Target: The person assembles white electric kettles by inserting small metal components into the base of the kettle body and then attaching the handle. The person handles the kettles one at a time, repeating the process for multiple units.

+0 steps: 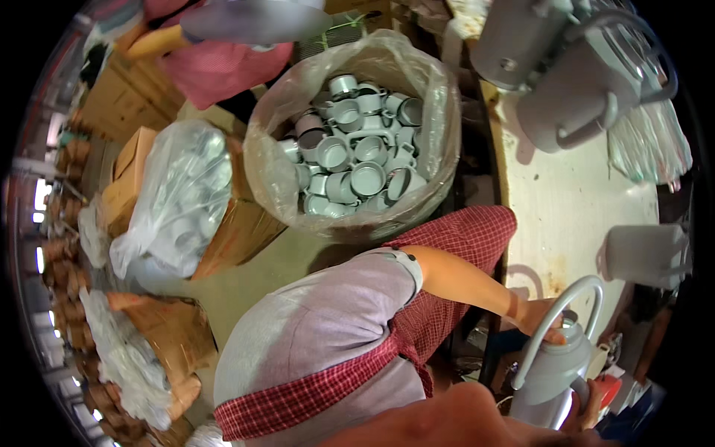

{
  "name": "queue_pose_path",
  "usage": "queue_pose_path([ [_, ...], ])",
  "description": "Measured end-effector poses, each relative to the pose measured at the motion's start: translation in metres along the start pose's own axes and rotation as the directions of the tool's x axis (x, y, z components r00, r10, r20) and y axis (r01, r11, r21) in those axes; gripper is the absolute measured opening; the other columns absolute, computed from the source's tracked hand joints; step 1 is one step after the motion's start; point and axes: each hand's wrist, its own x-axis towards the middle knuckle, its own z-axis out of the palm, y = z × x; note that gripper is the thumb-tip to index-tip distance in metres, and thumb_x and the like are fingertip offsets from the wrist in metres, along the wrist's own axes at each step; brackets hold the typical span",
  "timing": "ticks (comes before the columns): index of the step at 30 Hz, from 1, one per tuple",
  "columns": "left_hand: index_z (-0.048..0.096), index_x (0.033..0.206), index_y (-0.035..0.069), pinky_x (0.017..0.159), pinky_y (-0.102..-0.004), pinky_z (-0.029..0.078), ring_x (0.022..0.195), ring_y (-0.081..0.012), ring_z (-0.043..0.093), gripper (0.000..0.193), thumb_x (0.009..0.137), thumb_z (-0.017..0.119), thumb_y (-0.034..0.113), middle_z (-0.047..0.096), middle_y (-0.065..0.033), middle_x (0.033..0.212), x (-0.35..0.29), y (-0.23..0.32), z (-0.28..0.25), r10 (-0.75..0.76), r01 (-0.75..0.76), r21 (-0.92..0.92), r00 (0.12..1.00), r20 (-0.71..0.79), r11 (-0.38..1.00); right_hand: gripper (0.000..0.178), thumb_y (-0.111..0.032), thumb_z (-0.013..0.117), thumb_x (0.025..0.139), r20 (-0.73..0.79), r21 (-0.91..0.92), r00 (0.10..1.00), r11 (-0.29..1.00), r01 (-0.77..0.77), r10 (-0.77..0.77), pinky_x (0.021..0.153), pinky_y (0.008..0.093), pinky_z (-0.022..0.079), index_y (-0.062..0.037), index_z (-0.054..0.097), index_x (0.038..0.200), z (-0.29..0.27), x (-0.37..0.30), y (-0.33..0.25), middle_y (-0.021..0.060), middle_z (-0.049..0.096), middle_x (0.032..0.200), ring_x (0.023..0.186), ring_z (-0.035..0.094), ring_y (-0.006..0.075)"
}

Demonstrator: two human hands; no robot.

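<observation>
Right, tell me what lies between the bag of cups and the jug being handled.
In the head view, the checked apron and an outstretched arm lie between the bag and the jug.

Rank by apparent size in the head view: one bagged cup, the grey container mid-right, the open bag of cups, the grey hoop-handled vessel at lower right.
1. Open bag of cups
2. Grey hoop-handled vessel
3. Grey container
4. One bagged cup

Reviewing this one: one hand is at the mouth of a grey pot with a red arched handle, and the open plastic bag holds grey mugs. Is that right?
Not quite: in the head view, the arched handle is grey, not red. One hand is at the mouth of the grey pot, and the open plastic bag holds grey mugs.
</observation>
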Motion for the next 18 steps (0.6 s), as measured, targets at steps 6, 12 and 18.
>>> queue_pose_path([
  [6,0.066,0.068,-0.001,0.065,-0.0427,0.046,0.064,-0.0340,0.060,0.069,0.093,0.043,0.059,0.062,-0.0225,0.068,0.005,0.025,-0.019,-0.432,0.432,-0.033,0.902,0.000,0.901,0.042,-0.001,0.065,0.082,-0.123,-0.011,0.973,0.981,0.195,-0.195,0.087,0.0380,0.050,-0.0011,0.057,0.123,0.039,0.019,0.041,0.0182,0.064,0.108,0.098,0.063,0.0328],
  [12,0.063,0.063,-0.003,0.059,-0.0403,0.045,0.055,-0.0264,0.055,0.071,0.092,0.047,0.060,0.056,-0.0204,0.059,0.016,0.029,-0.010,-0.535,0.545,0.026,0.831,-0.152,0.838,0.029,-0.016,0.067,0.086,-0.157,-0.206,0.984,0.972,-0.115,0.083,0.070,0.0395,0.049,-0.0030,0.056,0.110,0.040,0.018,0.018,0.0152,0.063,0.096,0.085,0.061,0.0322],
  [18,0.059,0.056,-0.003,0.053,-0.0387,0.042,0.049,-0.0207,0.050,0.070,0.094,0.050,0.055,0.051,-0.0157,0.051,0.019,0.009,-0.008,-0.497,0.521,0.041,0.832,-0.246,0.853,0.035,-0.034,0.068,0.085,-0.269,-0.423,0.897,0.880,0.216,-0.350,0.060,0.0450,0.040,-0.0026,0.053,0.090,0.029,0.043,-0.002,0.0152,0.054,0.079,0.075,0.056,0.0389],
])
